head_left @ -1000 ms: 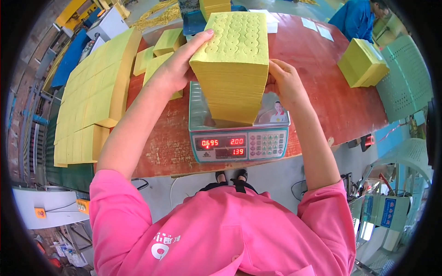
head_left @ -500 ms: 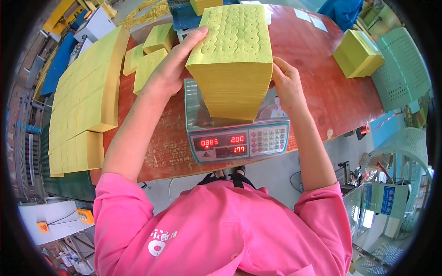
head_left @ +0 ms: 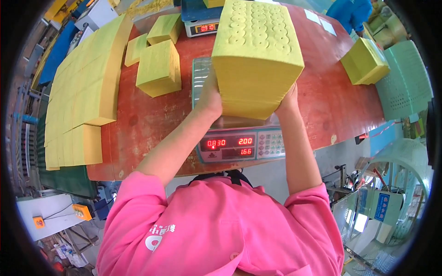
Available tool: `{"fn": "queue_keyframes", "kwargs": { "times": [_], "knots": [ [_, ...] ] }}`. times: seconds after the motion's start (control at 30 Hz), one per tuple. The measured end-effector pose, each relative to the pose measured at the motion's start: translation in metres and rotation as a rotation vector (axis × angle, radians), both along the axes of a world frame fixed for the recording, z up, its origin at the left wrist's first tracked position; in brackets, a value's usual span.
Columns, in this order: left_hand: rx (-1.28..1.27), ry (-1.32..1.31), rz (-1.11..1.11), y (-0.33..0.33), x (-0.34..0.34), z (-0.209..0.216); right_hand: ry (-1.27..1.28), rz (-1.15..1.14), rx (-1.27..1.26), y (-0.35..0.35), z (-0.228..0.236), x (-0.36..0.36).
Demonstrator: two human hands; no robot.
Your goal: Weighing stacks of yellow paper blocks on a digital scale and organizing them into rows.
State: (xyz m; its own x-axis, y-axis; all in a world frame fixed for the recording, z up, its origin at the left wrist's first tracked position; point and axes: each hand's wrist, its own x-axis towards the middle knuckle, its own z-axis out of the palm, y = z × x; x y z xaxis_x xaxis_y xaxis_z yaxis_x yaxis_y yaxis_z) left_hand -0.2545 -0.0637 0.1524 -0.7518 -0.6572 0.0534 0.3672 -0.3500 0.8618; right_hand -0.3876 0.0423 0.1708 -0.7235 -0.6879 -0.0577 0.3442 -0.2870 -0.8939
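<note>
I grip a thick stack of yellow embossed paper sheets (head_left: 255,55) from both sides. My left hand (head_left: 209,96) presses its left face low down and my right hand (head_left: 289,99) holds its right lower corner. The stack hangs above the steel pan of a digital weighing scale (head_left: 239,143) with a red-lit display, at the near edge of a reddish-brown table (head_left: 152,124). Whether the stack's underside still touches the pan is hidden by the stack itself.
A long row of yellow paper stacks (head_left: 78,96) lines the table's left side. Smaller yellow stacks (head_left: 159,68) lie left of the scale, another stack (head_left: 366,60) at the far right. A second scale (head_left: 202,25) stands at the back. A person in blue (head_left: 350,11) is beyond.
My hands slid from the top edges of the stack down to its lower sides, and the stack now looks closer to the camera. The scale's reading has changed.
</note>
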Motion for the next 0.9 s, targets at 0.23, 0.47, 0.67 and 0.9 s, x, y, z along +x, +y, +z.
{"fn": "queue_keyframes", "kwargs": {
  "times": [0.23,0.47,0.67,0.9],
  "knots": [
    [0.119,0.029,0.126,0.012,-0.013,0.014,-0.048,0.009,0.071,0.001,0.012,-0.012],
    [0.065,-0.023,0.482,-0.006,0.095,-0.017,-0.008,-0.170,-0.086,0.082,-0.017,-0.002],
    [0.066,-0.094,0.554,0.013,0.132,-0.004,-0.057,-0.205,-0.110,0.123,-0.032,0.029],
    [-0.038,-0.066,0.554,0.028,0.131,0.007,-0.033,-0.218,-0.188,0.136,-0.026,0.032]
  ]
}}
